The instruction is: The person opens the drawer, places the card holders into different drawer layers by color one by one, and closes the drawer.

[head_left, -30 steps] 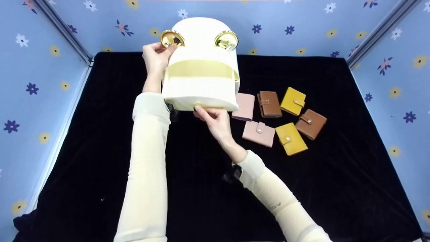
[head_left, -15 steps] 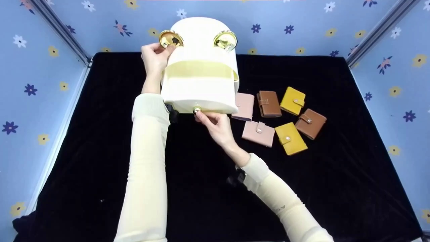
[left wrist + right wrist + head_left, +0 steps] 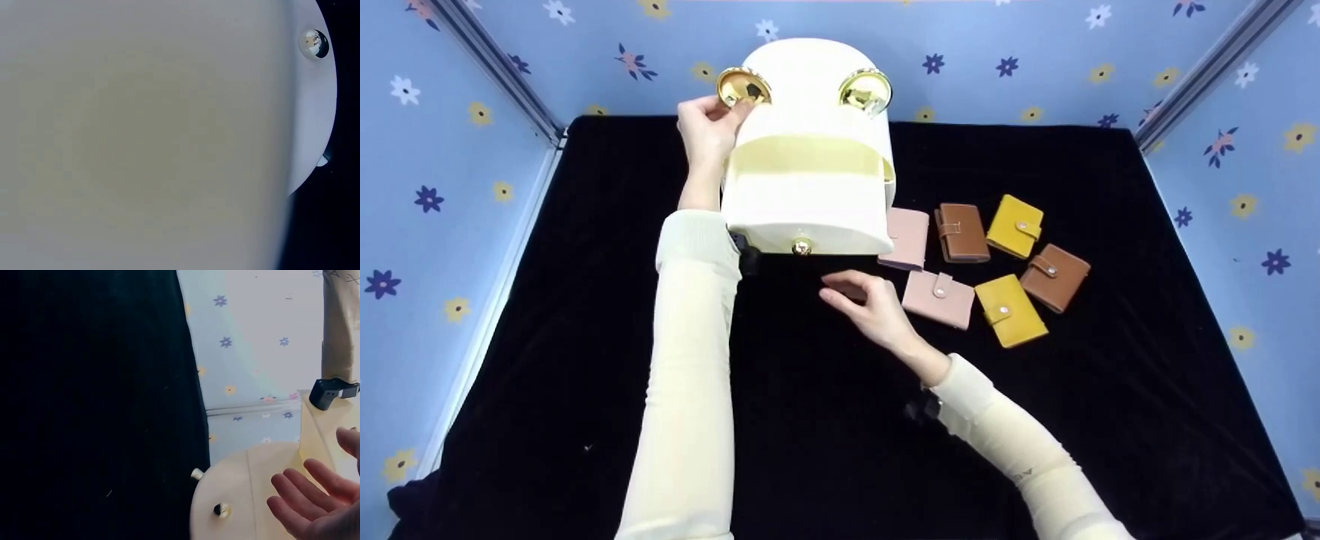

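A white box (image 3: pixel 810 79) with a rounded top stands at the back, two gold round ornaments on its upper face. My left hand (image 3: pixel 709 135) pinches the left gold ornament (image 3: pixel 744 88), thumb in front. The box's white drawer (image 3: pixel 806 201) is pulled out toward me, showing a pale inside. On its front sits a small gold knob (image 3: pixel 802 247). My right hand (image 3: pixel 877 311) hovers just below and right of that knob, fingers relaxed and holding nothing. In the right wrist view the same hand (image 3: pixel 318 503) appears beside the drawer. A blurred pale surface fills most of the left wrist view.
Right of the box, on the black cloth (image 3: pixel 825 450), lie several snap-strap card wallets: pink (image 3: pixel 937 298), brown (image 3: pixel 962 232) and yellow (image 3: pixel 1010 310). The upper left pink wallet (image 3: pixel 906 238) is partly covered by the drawer. Blue flowered walls (image 3: pixel 975 45) surround the table.
The right hand pinched the knob and drew the drawer slightly farther out, then let go and moved down and right. The left hand stays on the gold ornament.
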{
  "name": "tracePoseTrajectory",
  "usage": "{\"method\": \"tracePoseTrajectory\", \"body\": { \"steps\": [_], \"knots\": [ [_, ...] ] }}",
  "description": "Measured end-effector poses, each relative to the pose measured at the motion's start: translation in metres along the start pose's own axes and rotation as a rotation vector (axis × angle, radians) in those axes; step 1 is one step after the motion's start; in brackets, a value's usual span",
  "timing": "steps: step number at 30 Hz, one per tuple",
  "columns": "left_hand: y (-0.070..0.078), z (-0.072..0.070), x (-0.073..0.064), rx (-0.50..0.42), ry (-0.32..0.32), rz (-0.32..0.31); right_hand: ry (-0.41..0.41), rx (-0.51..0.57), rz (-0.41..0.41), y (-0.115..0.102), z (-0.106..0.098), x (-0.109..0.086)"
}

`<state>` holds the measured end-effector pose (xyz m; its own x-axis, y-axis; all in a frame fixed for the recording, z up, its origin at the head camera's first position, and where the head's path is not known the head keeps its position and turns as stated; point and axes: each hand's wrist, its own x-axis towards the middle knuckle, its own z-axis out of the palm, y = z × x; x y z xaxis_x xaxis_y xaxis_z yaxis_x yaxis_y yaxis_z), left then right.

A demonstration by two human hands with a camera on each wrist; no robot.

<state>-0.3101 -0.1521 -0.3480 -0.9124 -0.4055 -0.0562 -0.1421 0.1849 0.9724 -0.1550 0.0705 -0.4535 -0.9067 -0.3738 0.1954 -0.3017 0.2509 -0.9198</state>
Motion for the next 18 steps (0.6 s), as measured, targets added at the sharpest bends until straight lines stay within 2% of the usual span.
{"method": "tracePoseTrajectory", "body": {
  "steps": [9, 18],
  "knots": [
    [0.000, 0.001, -0.001, 0.010, 0.007, 0.002, -0.098, -0.209, -0.028, 0.029, -0.020, -0.017],
    [0.000, 0.001, -0.002, -0.001, 0.011, 0.014, -0.122, -0.368, -0.060, 0.052, -0.046, -0.033]
  ]
}}
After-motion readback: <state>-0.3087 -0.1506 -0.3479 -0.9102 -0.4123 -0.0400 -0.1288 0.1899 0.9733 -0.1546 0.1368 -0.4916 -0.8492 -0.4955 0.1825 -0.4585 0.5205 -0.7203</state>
